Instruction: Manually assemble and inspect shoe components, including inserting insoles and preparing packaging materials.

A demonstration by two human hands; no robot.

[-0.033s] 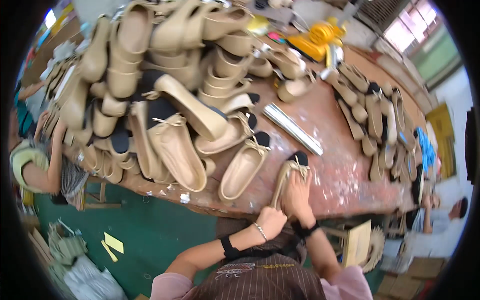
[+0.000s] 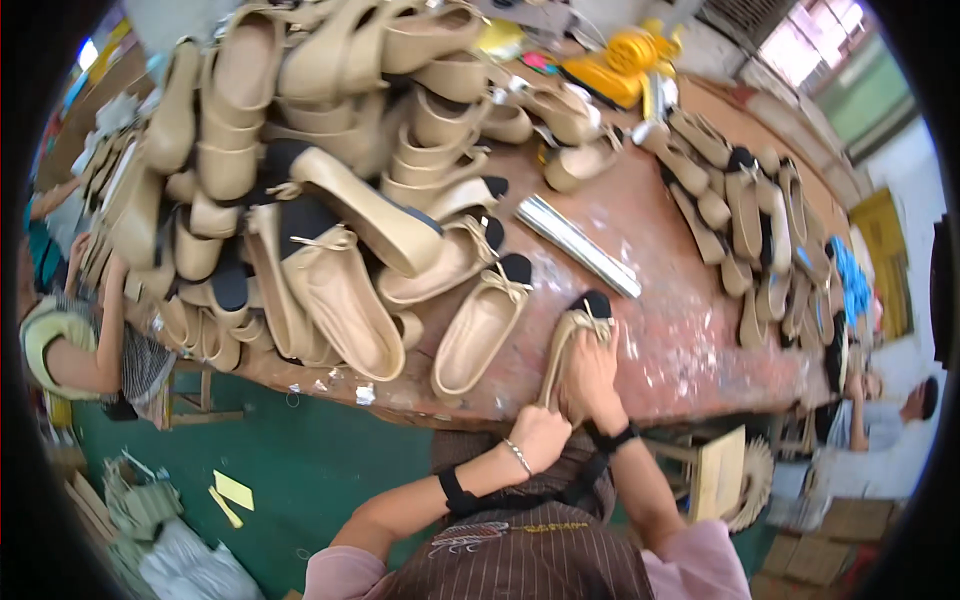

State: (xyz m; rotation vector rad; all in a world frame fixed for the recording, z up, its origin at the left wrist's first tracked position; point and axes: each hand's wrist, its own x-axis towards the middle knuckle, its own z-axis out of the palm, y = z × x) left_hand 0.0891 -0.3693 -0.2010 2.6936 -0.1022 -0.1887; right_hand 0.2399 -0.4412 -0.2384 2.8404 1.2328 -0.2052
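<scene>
A beige ballet flat point(image 2: 557, 362) with a black toe cap and a small bow lies near the front edge of the table, toe pointing away from me. My left hand point(image 2: 540, 440) is closed around its heel end. Fingers of my right hand point(image 2: 592, 380) reach over the shoe just behind the bow, hiding much of its opening; they look closed on it. Just left of it rests another beige flat point(image 2: 480, 335), untouched. Beyond my right hand, a silvery rolled bar point(image 2: 578, 246) lies on the tabletop.
A tall heap of beige shoes point(image 2: 345, 310) covers the table's left side. More shoes point(image 2: 745, 215) lie in a group at the right. A yellow machine point(image 2: 625, 62) stands at the back. People sit at left point(image 2: 80, 340) and right point(image 2: 850, 425); a wooden stool point(image 2: 718, 480) is below the table edge.
The whole view has shifted slightly, with the table's contents a little further up and left. Both hands keep the same hold on the flat.
</scene>
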